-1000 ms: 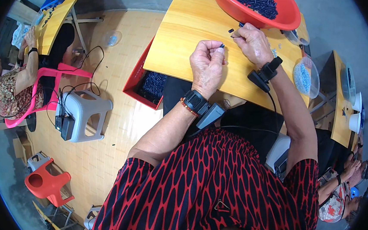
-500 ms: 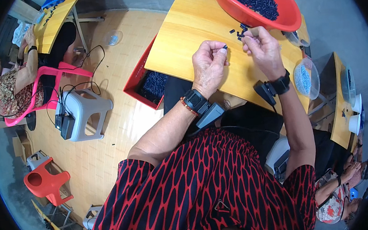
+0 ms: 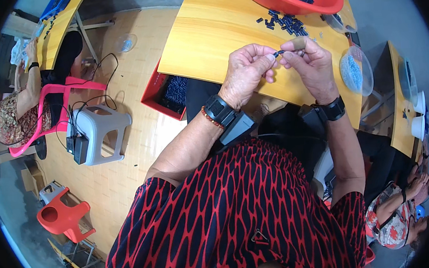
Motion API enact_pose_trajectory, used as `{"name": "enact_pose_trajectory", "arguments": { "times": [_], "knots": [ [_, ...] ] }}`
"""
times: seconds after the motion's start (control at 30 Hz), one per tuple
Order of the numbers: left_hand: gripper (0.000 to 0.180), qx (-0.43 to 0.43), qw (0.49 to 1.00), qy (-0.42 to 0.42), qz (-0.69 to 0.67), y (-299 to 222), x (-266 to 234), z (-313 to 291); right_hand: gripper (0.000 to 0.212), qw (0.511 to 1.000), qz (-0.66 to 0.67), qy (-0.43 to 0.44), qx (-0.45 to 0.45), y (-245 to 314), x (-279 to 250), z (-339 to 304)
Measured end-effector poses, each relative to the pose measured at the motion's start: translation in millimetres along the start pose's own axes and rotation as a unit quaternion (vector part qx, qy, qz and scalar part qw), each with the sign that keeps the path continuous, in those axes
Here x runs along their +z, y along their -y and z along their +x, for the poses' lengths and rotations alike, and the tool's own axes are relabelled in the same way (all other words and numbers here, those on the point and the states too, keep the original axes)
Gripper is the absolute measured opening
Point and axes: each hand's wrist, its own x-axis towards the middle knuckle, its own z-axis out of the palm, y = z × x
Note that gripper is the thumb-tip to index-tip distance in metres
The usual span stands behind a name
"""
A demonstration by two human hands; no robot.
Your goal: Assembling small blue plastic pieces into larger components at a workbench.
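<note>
My left hand [image 3: 250, 73] pinches a small black cylindrical piece [image 3: 277, 54] between thumb and forefinger, above the near edge of the yellow table [image 3: 201, 34]. From the other side the fingertips of my right hand [image 3: 314, 65] close on the same spot. The two hands meet there, tip to tip. Whether this is one piece or two end to end, I cannot tell. Just beyond my hands lies a loose pile of similar black pieces [image 3: 290, 25] on the tabletop. A red basin [image 3: 310, 6] full of them stands behind the pile.
To the right is a clear tub [image 3: 355, 75] of small pale-blue parts, with another clear container [image 3: 339, 22] farther back. A red box [image 3: 157, 99] of black pieces sits below the table's left edge. Grey stool [image 3: 104, 125] and pink chair [image 3: 53, 104] stand left; other people sit at both sides.
My right hand has come away from the black pile to meet my left hand. More of the pile now shows. The view has shifted slightly.
</note>
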Motion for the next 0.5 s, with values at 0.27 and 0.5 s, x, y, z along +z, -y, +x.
{"name": "enact_pose_trajectory", "arguments": {
  "times": [0.27,0.5],
  "knots": [
    [0.011,-0.022,1.000,0.017,0.011,2.8,0.1,-1.5,0.013,0.996,-0.079,0.031,-0.026,3.5,-5.3,-4.0],
    [0.010,-0.001,0.998,0.002,0.061,2.1,3.6,-3.3,0.013,0.985,-0.149,0.048,-0.076,12.1,-6.0,-0.3]
  ]
}}
